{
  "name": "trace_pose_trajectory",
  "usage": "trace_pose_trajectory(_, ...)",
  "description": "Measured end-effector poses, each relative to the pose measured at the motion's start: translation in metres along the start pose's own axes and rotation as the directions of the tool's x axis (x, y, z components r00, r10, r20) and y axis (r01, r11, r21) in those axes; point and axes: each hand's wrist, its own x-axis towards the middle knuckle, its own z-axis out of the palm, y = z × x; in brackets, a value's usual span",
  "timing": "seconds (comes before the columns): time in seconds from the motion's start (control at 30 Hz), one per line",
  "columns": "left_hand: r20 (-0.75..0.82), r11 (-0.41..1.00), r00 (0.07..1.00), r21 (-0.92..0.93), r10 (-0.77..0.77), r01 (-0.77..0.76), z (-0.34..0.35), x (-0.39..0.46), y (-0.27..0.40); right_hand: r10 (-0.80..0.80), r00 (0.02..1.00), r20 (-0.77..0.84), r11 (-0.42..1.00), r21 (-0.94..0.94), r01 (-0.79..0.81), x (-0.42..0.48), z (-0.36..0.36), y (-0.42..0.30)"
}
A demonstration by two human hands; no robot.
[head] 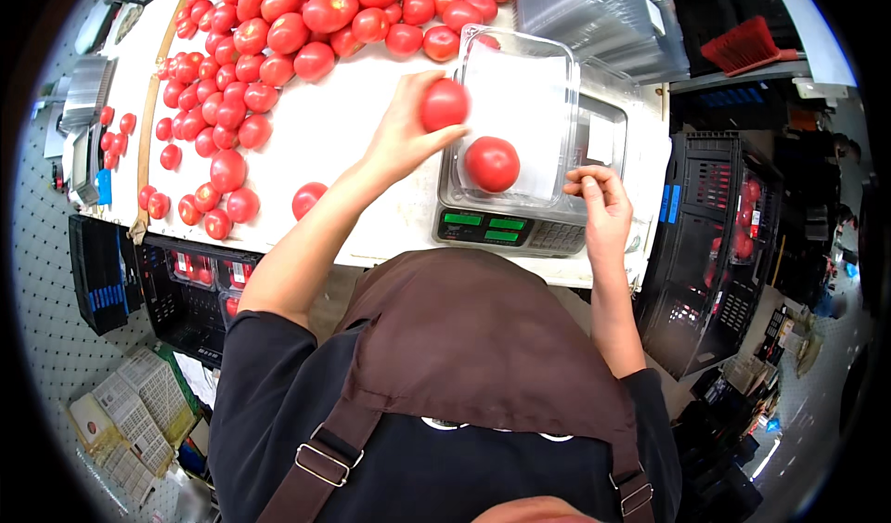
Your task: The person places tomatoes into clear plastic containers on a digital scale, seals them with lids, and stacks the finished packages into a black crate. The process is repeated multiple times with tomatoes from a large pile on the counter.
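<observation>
My left hand [400,130] is closed around a red tomato [445,104] at the left rim of a clear plastic clamshell container [575,98]. Inside the container, a white sheet [518,98] lines the bottom and one tomato [492,164] rests near its front end. The container sits on a digital scale [529,234] with lit green displays. Beside the container's right edge is my right hand [605,199], fingers curled and thumb near the fingertips. Whether those fingers pinch the clear lid cannot be made out.
A large heap of tomatoes [285,32] covers the table's back left, and one loose tomato [308,200] lies near my left forearm. Stacked clear containers [585,15] stand at the back right. Black crates [696,244] flank the table, some holding packed tomatoes. A red brush [741,46] lies far right.
</observation>
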Motion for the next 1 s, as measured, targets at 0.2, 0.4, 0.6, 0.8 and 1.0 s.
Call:
trace_pose_trajectory(0.2,0.172,0.941,0.962,0.228,0.214,-0.250,0.090,0.083,0.024,-0.002,0.998,0.069,1.000,0.003,0.002,0.000,0.009,-0.013)
trace_pose_trajectory(0.4,0.114,0.880,0.945,0.343,0.307,-0.328,0.107,0.091,-0.002,0.029,1.000,-0.010,0.999,-0.016,-0.029,-0.012,-0.013,-0.005)
trace_pose_trajectory(0.6,-0.109,0.907,0.992,0.422,0.071,-0.019,0.023,0.055,-0.072,0.060,0.997,-0.044,0.998,0.036,-0.059,-0.025,-0.029,0.016)
trace_pose_trajectory(0.8,0.092,0.817,0.956,0.547,-0.278,0.185,0.046,0.010,-0.140,0.063,0.998,0.004,0.998,0.020,-0.063,-0.010,-0.009,0.006)
trace_pose_trajectory(1.0,-0.176,0.920,0.910,0.051,-0.374,0.388,0.045,0.014,-0.170,0.029,0.999,0.032,0.999,0.014,-0.029,-0.006,-0.006,-0.010)
